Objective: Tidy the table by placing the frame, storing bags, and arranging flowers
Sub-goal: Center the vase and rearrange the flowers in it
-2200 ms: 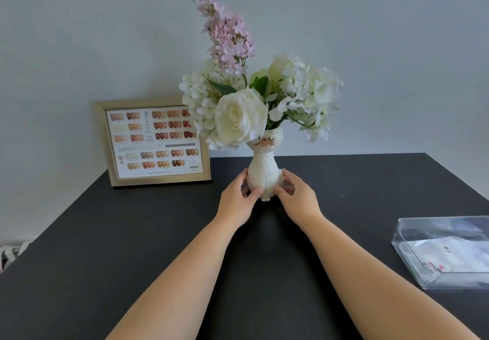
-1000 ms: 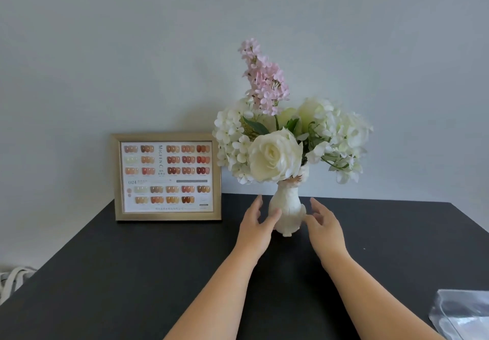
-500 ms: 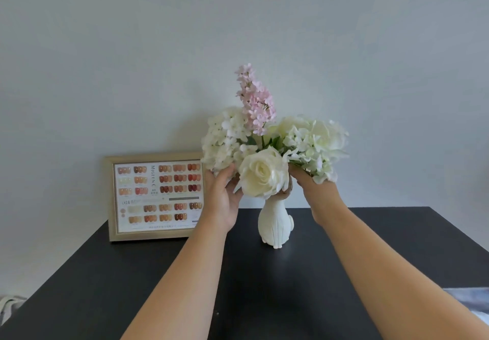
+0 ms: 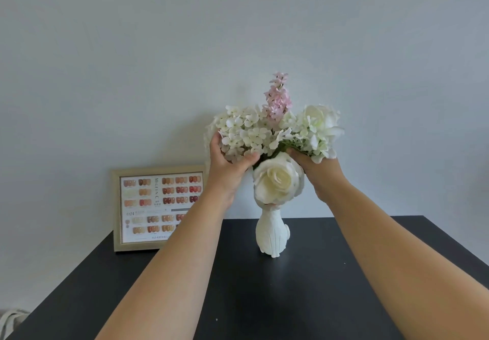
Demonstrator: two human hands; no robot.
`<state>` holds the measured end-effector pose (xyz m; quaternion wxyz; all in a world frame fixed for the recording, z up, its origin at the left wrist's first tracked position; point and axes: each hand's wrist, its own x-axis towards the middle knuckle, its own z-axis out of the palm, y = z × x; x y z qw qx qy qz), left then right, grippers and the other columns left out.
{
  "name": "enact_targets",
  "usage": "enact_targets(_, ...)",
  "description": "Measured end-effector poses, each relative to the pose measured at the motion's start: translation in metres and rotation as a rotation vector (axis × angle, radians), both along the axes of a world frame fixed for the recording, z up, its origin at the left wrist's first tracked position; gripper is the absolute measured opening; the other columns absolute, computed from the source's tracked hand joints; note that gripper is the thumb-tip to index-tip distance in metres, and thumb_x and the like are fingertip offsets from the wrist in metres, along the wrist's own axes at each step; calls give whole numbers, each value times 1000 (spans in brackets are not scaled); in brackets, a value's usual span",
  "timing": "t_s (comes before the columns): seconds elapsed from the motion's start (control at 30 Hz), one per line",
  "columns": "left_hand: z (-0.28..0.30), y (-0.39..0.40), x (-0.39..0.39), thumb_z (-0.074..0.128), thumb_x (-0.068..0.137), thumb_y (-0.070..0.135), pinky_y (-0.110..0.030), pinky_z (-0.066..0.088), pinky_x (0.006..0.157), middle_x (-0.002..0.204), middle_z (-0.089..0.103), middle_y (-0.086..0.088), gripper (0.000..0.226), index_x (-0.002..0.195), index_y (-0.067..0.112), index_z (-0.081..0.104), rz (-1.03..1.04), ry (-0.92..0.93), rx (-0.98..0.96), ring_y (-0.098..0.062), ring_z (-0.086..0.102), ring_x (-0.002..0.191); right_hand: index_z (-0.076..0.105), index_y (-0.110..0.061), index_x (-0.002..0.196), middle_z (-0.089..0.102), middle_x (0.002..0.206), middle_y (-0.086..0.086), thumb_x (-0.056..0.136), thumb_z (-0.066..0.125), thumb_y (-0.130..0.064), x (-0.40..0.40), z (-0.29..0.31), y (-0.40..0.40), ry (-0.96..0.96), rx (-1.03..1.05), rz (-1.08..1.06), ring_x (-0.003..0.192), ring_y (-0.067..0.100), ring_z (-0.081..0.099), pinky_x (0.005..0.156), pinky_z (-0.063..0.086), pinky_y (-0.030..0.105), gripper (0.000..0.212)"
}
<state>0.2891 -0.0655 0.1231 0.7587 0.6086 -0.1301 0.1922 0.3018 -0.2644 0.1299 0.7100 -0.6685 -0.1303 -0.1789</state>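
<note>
A white cat-shaped vase [image 4: 272,235] stands on the black table [image 4: 264,300] near its back edge. It holds a bouquet: a big cream rose [image 4: 276,180] drooping at the front, white hydrangea clusters [image 4: 244,130] and a pink spike [image 4: 277,98]. My left hand [image 4: 227,170] cups the left hydrangea cluster from below. My right hand [image 4: 317,172] grips the right white cluster [image 4: 316,130] at its underside. A gold picture frame [image 4: 158,207] with a colour chart stands upright against the wall, left of the vase, partly hidden by my left forearm.
A pale wall rises right behind the table. Some light fabric or straps [image 4: 10,318] show past the table's left edge at the bottom left corner.
Both hands rose from the vase body to the blooms and now spread the clusters apart. The rose has tipped lower at the front. The clear bag at the right has left the view.
</note>
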Motion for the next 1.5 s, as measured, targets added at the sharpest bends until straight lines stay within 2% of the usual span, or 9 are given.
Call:
enact_targets(0.4,-20,-7,-7,97,50,47,-53,27,119,165,21,9,139,156,43,6,52,78,419,-19,24,149,68,-9,105,72,103,12,76,81,-29,6,15,-5,187,-187,67,97,30,68,85,56,48,38)
enact_targets(0.53,-21,-4,-6,97,52,46,-54,30,118,161,29,9,134,155,42,11,32,69,401,-18,31,146,67,-17,77,66,68,-4,81,72,-23,8,17,-8,186,-403,123,61,12,58,52,49,26,9)
enact_targets(0.67,-24,-2,-5,94,60,42,-45,33,116,157,35,11,123,155,39,15,4,57,395,-14,40,140,54,-28,42,48,41,-14,78,56,-4,11,15,-5,282,-491,139,38,4,39,35,31,17,43)
enact_targets(0.8,-25,2,-4,92,66,33,-23,39,98,151,41,15,117,155,36,17,0,70,401,-4,47,129,57,-21,56,54,47,-8,82,56,1,17,15,-4,362,-569,165,40,8,47,39,39,18,34)
enact_targets(0.93,-25,10,-5,93,64,39,-36,36,111,158,36,9,123,157,36,12,-2,87,404,-11,42,138,71,-16,90,74,81,2,82,68,-11,11,21,-17,390,-612,229,72,22,72,63,61,36,11)
enact_targets(1.07,-32,14,-7,93,62,43,-37,36,111,159,34,11,123,156,40,13,20,82,410,-9,42,138,70,-21,113,73,109,9,75,81,-11,5,29,-42,370,-506,289,101,38,68,89,55,52,41)
enact_targets(1.27,-38,14,-9,89,64,50,-45,36,115,155,37,17,113,153,43,20,99,36,392,-9,41,139,10,-47,146,59,114,11,45,96,-18,0,37,-45,195,-190,126,88,31,72,66,60,39,136)
enact_targets(1.37,-34,15,-12,86,67,51,-38,40,112,149,44,24,103,148,50,23,132,-16,397,3,46,132,19,-68,133,52,115,7,69,82,-6,-1,42,-36,1,-207,59,94,25,67,65,61,40,109)
enact_targets(1.5,-22,20,-15,82,74,47,-48,33,117,163,25,17,105,145,67,8,140,-73,391,-6,34,144,50,-60,115,55,111,4,72,72,-14,0,49,-21,-54,-308,-1,85,21,67,63,61,36,67)
